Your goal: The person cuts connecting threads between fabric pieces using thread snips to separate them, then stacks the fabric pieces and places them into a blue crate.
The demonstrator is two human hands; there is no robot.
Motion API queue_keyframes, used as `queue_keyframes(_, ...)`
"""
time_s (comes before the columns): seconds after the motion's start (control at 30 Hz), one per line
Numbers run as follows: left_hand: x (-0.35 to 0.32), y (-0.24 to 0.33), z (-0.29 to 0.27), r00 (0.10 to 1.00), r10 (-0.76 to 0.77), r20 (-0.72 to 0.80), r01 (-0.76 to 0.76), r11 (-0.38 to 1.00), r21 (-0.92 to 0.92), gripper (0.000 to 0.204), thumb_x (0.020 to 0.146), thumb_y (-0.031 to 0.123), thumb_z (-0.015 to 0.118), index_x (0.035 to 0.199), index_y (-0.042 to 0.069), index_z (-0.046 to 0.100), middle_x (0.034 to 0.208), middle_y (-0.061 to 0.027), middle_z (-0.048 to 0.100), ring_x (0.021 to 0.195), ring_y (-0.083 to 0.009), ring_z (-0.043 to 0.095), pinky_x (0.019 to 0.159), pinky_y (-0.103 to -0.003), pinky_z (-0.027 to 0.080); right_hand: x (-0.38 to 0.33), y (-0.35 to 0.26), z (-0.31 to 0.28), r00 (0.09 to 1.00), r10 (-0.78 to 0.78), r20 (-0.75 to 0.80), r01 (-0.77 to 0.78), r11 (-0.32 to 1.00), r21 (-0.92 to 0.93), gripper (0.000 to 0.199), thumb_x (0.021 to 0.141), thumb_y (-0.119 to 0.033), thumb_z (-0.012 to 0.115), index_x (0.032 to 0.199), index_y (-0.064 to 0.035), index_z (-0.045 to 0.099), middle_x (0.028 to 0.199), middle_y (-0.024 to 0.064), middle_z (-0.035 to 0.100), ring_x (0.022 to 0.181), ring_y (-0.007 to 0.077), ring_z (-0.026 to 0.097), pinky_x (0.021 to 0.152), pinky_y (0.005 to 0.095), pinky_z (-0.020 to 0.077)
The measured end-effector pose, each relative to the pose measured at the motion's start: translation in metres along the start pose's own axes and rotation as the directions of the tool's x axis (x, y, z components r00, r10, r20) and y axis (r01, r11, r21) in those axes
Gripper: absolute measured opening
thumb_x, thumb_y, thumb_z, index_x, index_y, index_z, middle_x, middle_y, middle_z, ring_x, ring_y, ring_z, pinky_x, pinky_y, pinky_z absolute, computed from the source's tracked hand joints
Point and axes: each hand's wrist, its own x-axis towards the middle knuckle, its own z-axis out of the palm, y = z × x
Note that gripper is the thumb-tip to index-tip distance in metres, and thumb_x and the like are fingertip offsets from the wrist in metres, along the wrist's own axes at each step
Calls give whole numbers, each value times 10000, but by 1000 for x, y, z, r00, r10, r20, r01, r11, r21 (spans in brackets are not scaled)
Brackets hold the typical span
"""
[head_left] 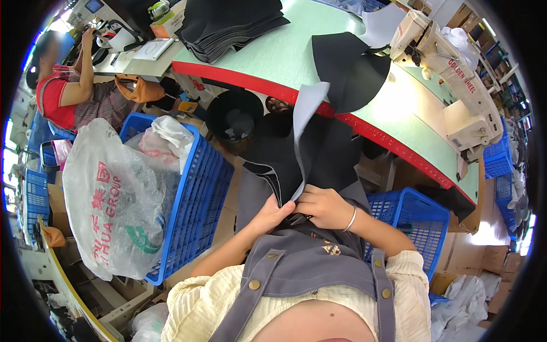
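Note:
Several black sheet pieces (336,151) with pale grey undersides lie across my lap, and one edge curls up toward the table. My left hand (272,215) pinches the near edges of these sheets between thumb and fingers. Close beside it, my right hand (326,208) has its fingers curled in at the same edges, a bangle on its wrist. Something small and dark shows under the right fingers; its kind is hidden. On the green table, another black sheet piece (350,71) hangs slightly over the red front edge.
A sewing machine (456,74) stands on the table (273,54) at the right, and a stack of black sheets (228,28) at the far left. Blue baskets (196,199) flank me, the left one holding plastic bags. A dark bin (213,117) stands under the table. Another person sits at far left.

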Motion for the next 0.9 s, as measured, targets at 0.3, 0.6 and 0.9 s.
queue_keyframes(0.3,-1,14,14,986,-160,-47,146,965,-218,552,837,284,637,1226,-45,426,1114,-103,552,996,-159,534,860,-289,440,3,14,0,940,-9,341,-143,896,420,248,661,-6,592,890,-91,638,824,56,614,820,245,581,678,352,476)
queue_keyframes(0.6,1,13,15,945,-226,-234,180,962,-204,492,747,-54,537,1223,-64,410,1163,-140,527,1063,-219,516,939,-328,397,33,49,-92,920,296,-256,-370,872,-322,310,811,-195,618,1071,-44,544,817,90,590,735,217,604,626,311,469)
queue_keyframes(0.9,0,4,7,968,-185,-168,172,981,-86,516,729,16,522,1224,-81,413,1179,-133,524,1083,-206,497,961,-296,370,28,98,-104,985,-79,-156,-75,619,-782,185,700,-159,595,867,-88,560,829,3,488,720,153,505,547,275,424)
